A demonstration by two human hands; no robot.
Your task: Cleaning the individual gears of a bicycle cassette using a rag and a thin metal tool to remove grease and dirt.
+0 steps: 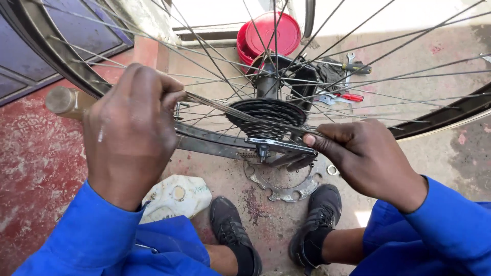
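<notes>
Gripping a thin strip (pixel 240 113) stretched taut across a bicycle wheel (pixel 61 56), a person in blue sleeves works at the dark toothed sprocket cluster (pixel 266 117) at the wheel's centre. Nearest the camera, two black shoes (pixel 232 232) rest on stained concrete, a white plastic container (pixel 176 197) lying just beside the left one. The left hand (pixel 130 133) is clenched around one end of the strip, fingers curled tight; the right hand (pixel 365 158) pinches the other end between thumb and fingertips, just beside a metal wrench-like tool (pixel 230 143) that runs under the sprockets. The strip passes over the top of the cluster, touching it. Beneath the hub, a flat toothed metal ring (pixel 286 193) lies on the ground between the shoes. Beyond the spokes (pixel 388 76), a red-handled screwdriver (pixel 348 96) and a spanner (pixel 349 60) lie on the concrete, with a red lidded tub (pixel 268 33) farther back against the wall.
</notes>
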